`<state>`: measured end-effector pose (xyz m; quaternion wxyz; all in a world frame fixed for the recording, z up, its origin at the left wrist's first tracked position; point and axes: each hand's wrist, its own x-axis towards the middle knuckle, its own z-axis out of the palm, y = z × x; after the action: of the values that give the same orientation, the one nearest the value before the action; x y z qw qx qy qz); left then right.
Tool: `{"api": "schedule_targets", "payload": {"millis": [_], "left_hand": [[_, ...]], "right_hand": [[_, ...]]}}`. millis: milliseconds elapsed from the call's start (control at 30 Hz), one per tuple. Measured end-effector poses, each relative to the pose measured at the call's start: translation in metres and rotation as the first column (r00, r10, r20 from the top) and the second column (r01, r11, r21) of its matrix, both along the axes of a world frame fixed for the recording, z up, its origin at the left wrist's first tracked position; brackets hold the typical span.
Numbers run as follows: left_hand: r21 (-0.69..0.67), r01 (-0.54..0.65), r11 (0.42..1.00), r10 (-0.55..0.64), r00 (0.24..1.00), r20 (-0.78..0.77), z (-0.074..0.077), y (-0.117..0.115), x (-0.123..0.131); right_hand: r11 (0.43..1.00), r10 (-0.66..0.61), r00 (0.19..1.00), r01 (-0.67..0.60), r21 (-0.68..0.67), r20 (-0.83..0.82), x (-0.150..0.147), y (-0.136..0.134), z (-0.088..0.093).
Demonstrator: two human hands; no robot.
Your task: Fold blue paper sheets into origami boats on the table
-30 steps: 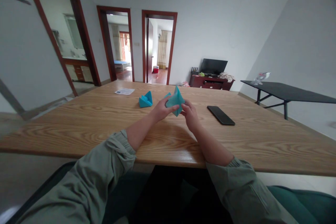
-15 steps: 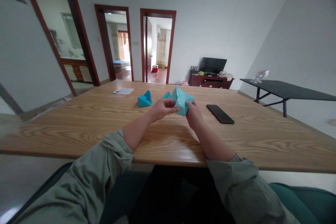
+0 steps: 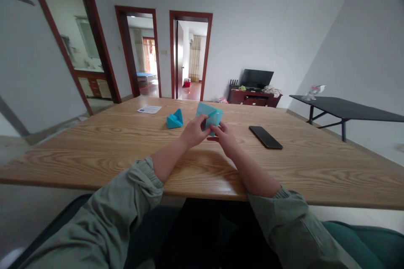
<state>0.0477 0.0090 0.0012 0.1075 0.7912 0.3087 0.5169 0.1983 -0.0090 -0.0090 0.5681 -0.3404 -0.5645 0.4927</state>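
Observation:
Above the table's middle I hold a light blue piece of folded paper between both hands. My left hand is closed on its lower left part, with the thumb and fingers pinching the paper. On the lower right edge, the fingers of my right hand are closed as well. Its lower part is partly hidden by my fingers. Left of my hands, a darker blue folded paper piece stands on the wooden table, with pointed flaps sticking up.
A black phone lies on the table right of my hands. Toward the far left lies a printed white paper slip. Beyond the table are a black side table on the right and a television on a dark red cabinet.
The held paper has turned and shifted slightly left. My right hand has moved left, closer to my left hand, and its fingers now grip the paper's lower edge.

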Motion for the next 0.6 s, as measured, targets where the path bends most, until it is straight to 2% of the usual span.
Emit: {"api": "schedule_targets", "payload": {"millis": [100,167,233,267,300,367,433,500,600], "left_hand": [[0.094,-0.073,0.993,0.072,0.997,0.012,0.005,-0.002,-0.003],[0.145,-0.192,0.971,0.18,0.98,0.088,0.009,0.001,-0.007],[0.145,-0.301,0.942,0.276,0.946,0.172,0.012,0.007,-0.014],[0.111,-0.315,0.943,0.289,0.936,0.199,0.013,0.011,-0.017],[0.051,-0.285,0.957,0.269,0.941,0.206,0.014,0.015,-0.02],[-0.123,-0.126,0.984,0.146,0.975,0.17,0.014,0.022,-0.026],[-0.279,0.023,0.96,0.019,0.989,0.147,0.014,0.025,-0.03],[-0.321,0.093,0.943,-0.042,0.986,0.163,0.013,0.026,-0.032],[-0.264,0.129,0.956,-0.067,0.971,0.23,0.013,0.026,-0.032]], "right_hand": [[0.996,-0.085,0.996,0.086,-0.014,0.041,0.003,0.004,-0.001],[0.99,-0.14,0.987,0.141,-0.005,0.073,0.006,0.007,-0.002],[0.984,-0.177,0.979,0.176,0.017,0.102,0.008,0.01,-0.004],[0.983,-0.184,0.976,0.181,0.03,0.114,0.009,0.011,-0.004],[0.982,-0.185,0.974,0.181,0.045,0.128,0.01,0.011,-0.004],[0.979,-0.195,0.966,0.182,0.088,0.168,0.011,0.011,-0.004],[0.967,-0.233,0.952,0.206,0.149,0.199,0.012,0.01,-0.003],[0.946,-0.286,0.935,0.241,0.217,0.208,0.012,0.008,-0.001],[0.927,-0.317,0.926,0.257,0.273,0.204,0.013,0.005,0.003]]}}
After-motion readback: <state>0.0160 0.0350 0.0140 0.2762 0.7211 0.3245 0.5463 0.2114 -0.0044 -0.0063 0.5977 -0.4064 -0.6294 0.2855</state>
